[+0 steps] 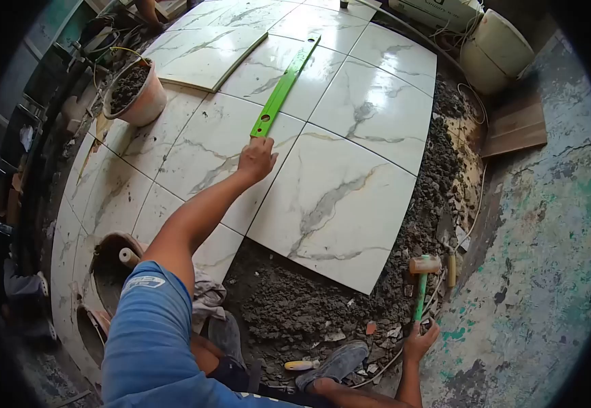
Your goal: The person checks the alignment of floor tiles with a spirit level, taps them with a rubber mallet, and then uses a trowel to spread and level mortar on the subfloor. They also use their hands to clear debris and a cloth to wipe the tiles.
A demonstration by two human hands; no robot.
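Observation:
My left hand is closed around the near end of a green spirit level, which lies across the white marbled floor tiles. At the lower right, my right hand grips the green handle of a rubber mallet, its head raised over the edge of the dark mortar. Between the two hands lies a large marbled tile, its near and right edges bordering the rough mortar bed.
A bucket of mortar and a loose tile sit on the laid tiles. A yellow-handled tool lies by my foot. A white bucket and wooden board are at right. Another person's hand shows top left.

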